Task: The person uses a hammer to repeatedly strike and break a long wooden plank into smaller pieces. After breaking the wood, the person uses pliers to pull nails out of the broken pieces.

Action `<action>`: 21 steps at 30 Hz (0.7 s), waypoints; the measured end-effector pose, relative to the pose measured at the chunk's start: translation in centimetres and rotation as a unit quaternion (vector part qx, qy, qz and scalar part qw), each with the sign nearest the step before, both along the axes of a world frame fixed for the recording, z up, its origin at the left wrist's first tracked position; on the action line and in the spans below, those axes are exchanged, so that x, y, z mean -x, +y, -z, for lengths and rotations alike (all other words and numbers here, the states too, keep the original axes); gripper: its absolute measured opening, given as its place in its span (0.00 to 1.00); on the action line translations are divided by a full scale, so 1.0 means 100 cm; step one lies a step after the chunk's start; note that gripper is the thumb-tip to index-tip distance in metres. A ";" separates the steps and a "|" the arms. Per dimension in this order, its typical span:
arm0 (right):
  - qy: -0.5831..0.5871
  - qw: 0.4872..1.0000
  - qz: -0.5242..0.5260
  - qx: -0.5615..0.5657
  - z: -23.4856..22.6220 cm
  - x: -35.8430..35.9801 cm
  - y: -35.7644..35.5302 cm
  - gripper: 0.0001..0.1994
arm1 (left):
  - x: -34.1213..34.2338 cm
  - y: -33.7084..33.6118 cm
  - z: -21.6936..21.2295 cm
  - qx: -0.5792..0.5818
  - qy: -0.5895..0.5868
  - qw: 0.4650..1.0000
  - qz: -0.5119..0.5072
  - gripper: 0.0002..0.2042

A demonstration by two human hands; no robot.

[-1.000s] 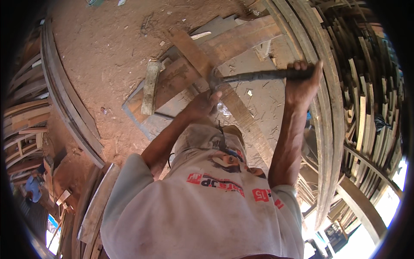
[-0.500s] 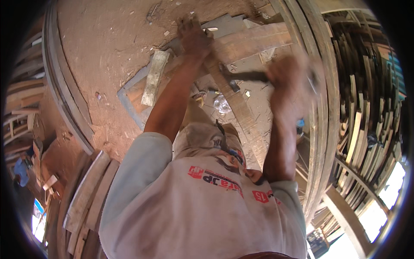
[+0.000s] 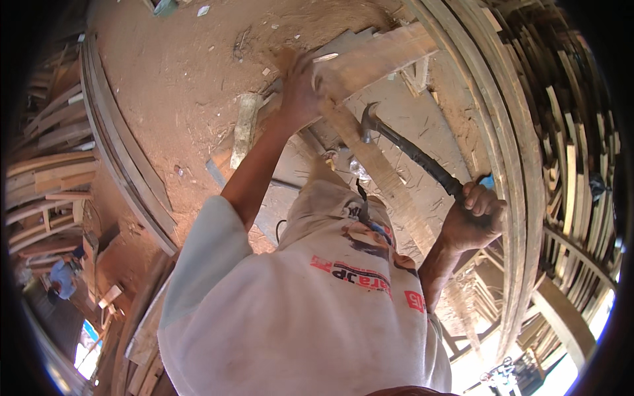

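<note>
Hammer raised over planks, seen from the head camera.
My right hand is wrapped tight around its dark handle, head up above the long plank; my left hand presses flat on the wide board over the sawdust floor.

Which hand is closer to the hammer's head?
Left. The left hand presses on the plank just beside the hammer head; the right hand grips the far end of the handle.
</note>
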State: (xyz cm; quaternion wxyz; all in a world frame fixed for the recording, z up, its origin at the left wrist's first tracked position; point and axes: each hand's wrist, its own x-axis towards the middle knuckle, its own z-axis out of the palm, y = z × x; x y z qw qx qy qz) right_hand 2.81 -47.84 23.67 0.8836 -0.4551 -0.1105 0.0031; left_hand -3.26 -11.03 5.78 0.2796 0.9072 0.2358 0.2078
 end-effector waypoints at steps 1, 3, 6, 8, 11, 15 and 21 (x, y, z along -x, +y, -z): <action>-0.008 1.000 0.007 0.005 0.001 0.002 0.002 0.21 | 0.012 -0.005 -0.002 -0.001 0.012 0.997 0.076 0.26; -0.033 0.999 -0.006 0.020 -0.005 0.006 0.009 0.20 | 0.031 -0.016 -0.002 0.002 0.021 0.993 0.115 0.24; -0.089 0.993 -0.065 0.042 -0.021 0.002 0.031 0.18 | 0.043 -0.035 -0.008 -0.041 0.011 0.989 0.141 0.23; -0.114 0.987 -0.097 0.053 -0.032 -0.001 0.057 0.17 | 0.046 -0.039 -0.007 -0.068 0.003 0.988 0.139 0.23; -0.163 0.973 -0.121 0.111 -0.049 0.000 0.107 0.15 | 0.050 -0.039 -0.002 -0.062 -0.013 0.989 0.135 0.27; -0.197 0.928 -0.106 0.299 -0.064 0.005 0.174 0.19 | 0.053 -0.037 -0.005 -0.015 -0.032 0.988 0.152 0.35; -0.280 0.904 -0.082 0.312 -0.057 -0.002 0.222 0.20 | 0.057 -0.033 0.001 -0.003 -0.050 0.988 0.146 0.35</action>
